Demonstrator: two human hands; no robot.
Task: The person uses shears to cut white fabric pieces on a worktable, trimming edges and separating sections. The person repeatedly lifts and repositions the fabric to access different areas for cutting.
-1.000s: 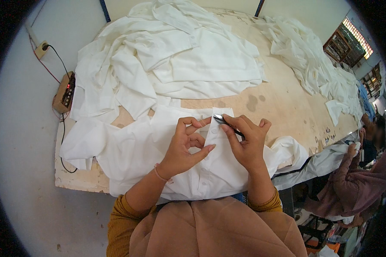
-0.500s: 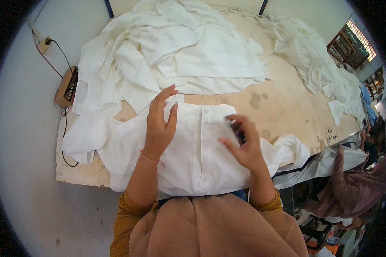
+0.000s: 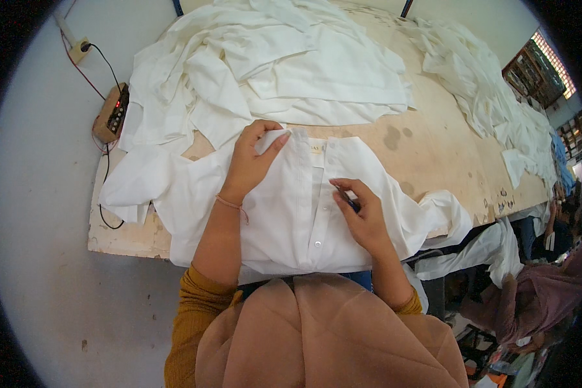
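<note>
A white button-front shirt (image 3: 271, 226) lies spread along the table's near edge, its front slightly parted with buttons and a small neck label (image 3: 315, 150) showing. My left hand (image 3: 252, 158) pinches the shirt's upper front edge (image 3: 296, 136), left of the parted front. My right hand (image 3: 365, 220) rests on the right half of the shirt, closed around small dark thread snips (image 3: 346, 199), whose handle is partly hidden by the fingers.
Heaped white garments (image 3: 271, 64) cover the table's back, more (image 3: 465, 97) lie rightward. The wooden tabletop (image 3: 446, 161) is stained. A wired wooden control box (image 3: 110, 116) hangs at left beside a socket (image 3: 79, 50). A co-worker in maroon (image 3: 543, 297) handles white cloth at lower right.
My left hand has closed on the shirt's upper edge and raised it; the shirt front now parts, showing the label. My right hand has moved slightly down, still holding the snips.
</note>
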